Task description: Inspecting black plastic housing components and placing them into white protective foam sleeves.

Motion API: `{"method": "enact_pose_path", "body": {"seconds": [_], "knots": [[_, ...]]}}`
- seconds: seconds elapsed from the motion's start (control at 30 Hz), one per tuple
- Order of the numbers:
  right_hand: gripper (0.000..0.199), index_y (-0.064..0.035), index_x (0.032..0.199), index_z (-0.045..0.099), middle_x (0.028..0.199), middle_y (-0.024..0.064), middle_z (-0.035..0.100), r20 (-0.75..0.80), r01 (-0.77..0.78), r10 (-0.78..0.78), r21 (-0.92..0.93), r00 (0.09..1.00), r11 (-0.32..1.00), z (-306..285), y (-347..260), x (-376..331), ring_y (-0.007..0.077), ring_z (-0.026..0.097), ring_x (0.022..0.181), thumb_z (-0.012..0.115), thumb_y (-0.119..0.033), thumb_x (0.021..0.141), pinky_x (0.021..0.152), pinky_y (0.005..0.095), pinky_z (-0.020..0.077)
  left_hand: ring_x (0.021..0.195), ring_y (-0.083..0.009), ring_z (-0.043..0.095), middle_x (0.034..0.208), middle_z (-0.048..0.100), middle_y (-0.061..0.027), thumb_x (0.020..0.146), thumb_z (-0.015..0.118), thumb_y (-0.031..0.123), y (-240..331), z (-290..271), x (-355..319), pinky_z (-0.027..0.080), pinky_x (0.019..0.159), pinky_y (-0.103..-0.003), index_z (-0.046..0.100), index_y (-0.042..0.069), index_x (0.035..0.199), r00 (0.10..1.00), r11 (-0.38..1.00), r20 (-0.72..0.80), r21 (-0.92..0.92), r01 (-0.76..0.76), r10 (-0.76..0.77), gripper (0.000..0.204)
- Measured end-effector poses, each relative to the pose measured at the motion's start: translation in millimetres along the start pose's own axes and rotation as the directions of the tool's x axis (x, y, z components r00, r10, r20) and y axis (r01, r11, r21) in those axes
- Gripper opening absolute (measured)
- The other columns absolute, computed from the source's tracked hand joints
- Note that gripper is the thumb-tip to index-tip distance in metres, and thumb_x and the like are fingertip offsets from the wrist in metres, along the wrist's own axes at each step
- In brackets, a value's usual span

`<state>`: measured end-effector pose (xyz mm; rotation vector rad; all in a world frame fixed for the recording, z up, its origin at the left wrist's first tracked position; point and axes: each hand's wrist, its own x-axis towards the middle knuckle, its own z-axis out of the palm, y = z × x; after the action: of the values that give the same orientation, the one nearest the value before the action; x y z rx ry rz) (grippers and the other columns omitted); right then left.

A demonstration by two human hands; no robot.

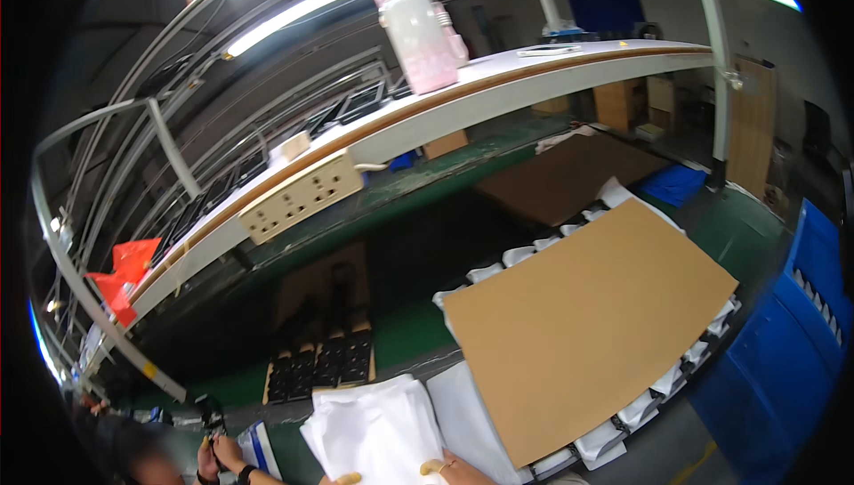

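Observation:
A loose stack of thin white sheets point(374, 427) is held up at the lower middle of the head view; whether they are paper or bags I cannot tell. My left hand point(342, 479) grips its near edge, only fingertips with yellowish covers showing at the picture's bottom. On the near right corner, my right hand point(447, 468) pinches the same stack, a yellowish cover on one finger. Just right of it lies a large brown cardboard sheet point(592, 329), resting on rows of white-wrapped items point(598, 440) whose ends stick out around its edges.
Black parts point(320, 367) sit on a board on the green bench point(427, 325). A shelf above carries a pink-white bottle point(418, 36) and a power strip point(302, 196). A blue bin point(774, 351) stands right. At lower left, a co-worker's hands point(222, 456) hold a black part.

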<state>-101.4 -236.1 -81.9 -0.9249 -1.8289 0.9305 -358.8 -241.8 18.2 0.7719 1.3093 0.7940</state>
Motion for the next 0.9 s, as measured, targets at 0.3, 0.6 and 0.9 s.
{"method": "enact_pose_path", "body": {"seconds": [0.3, 0.6, 0.9], "knots": [[0.052, -0.0068, 0.122, 0.048, 0.132, 0.0263, 0.037, 0.058, 0.210, -0.205, -0.089, 0.977, 0.974, -57.7, -46.9, -6.1, 0.0420, 0.044, 0.115, 0.065, -0.017, 0.075, 0.097, 0.0410, 0.0383, 0.091, -0.0222, 0.059, 0.105, 0.057, -0.0101, 0.077, 0.061, 0.010, 89.4, -46.6, -0.7, 0.050, 0.079, -0.035, 0.043, 0.001, 0.123, 0.890, 0.940, -0.303, 0.087, -0.331, 0.342, 0.049], [0.036, -0.0050, 0.111, 0.057, 0.116, 0.0192, 0.055, 0.267, 0.240, -0.241, 0.037, 0.933, 0.970, -86.1, -74.0, -22.0, 0.0336, 0.056, 0.101, 0.064, -0.015, 0.077, 0.085, 0.0394, 0.0462, 0.098, -0.0314, 0.059, 0.107, 0.060, -0.0161, 0.081, 0.061, 0.012, 164.6, -192.9, 41.4, 0.050, 0.086, -0.042, 0.050, -0.003, 0.115, 0.701, 0.539, -0.471, -0.449, -0.713, 0.535, 0.039], [0.022, -0.0039, 0.100, 0.061, 0.099, 0.0168, 0.063, 0.308, 0.197, -0.131, -0.195, 0.942, 0.961, -135.2, -105.6, -33.0, 0.0301, 0.059, 0.094, 0.062, -0.014, 0.080, 0.079, 0.0367, 0.0473, 0.105, -0.0276, 0.056, 0.114, 0.057, -0.0135, 0.085, 0.056, 0.019, 146.8, -129.4, 157.8, 0.046, 0.090, -0.040, 0.048, 0.001, 0.120, 0.639, 0.418, -0.591, -0.483, -0.770, 0.493, 0.041]]}}
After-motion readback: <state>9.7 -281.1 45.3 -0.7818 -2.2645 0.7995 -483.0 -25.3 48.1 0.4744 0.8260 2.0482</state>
